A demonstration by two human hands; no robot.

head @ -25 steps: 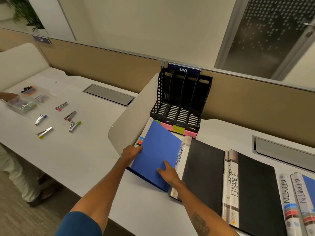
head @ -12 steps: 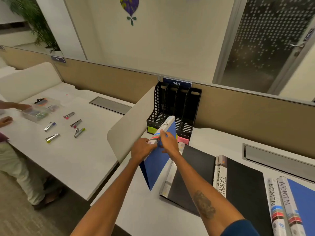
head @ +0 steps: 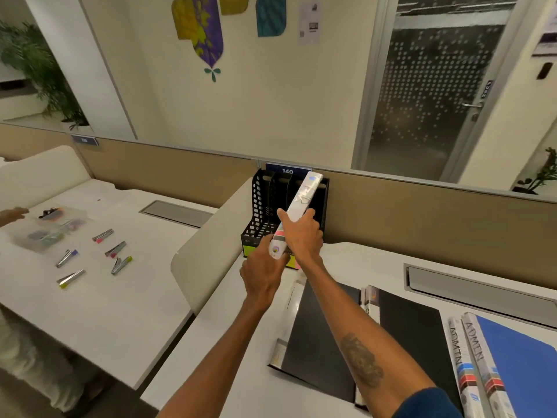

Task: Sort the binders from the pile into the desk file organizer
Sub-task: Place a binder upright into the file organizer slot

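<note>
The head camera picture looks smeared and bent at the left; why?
Head view: motion blur smears the green potted plant and clear plastic tray; the white-spined binder in both hands stays fairly sharp; the wide-angle lens bows the beige partition.

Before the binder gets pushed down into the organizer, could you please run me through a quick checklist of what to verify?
1. Grip: both the left hand and right hand hold the binder. Ok.
2. Orientation: spine faces the person, top tilted toward the organizer. Ok.
3. Slot alignment: the binder's top sits over the right-hand slots, but which one is hidden behind it. Cannot tell.
4. Slot free: the visible left slots look empty; the target is hidden. Cannot tell.
5. Label match: spine writing is blurred. Cannot tell.
6. Remaining pile: black binders lie flat on the desk, out of the path. Ok.
</note>
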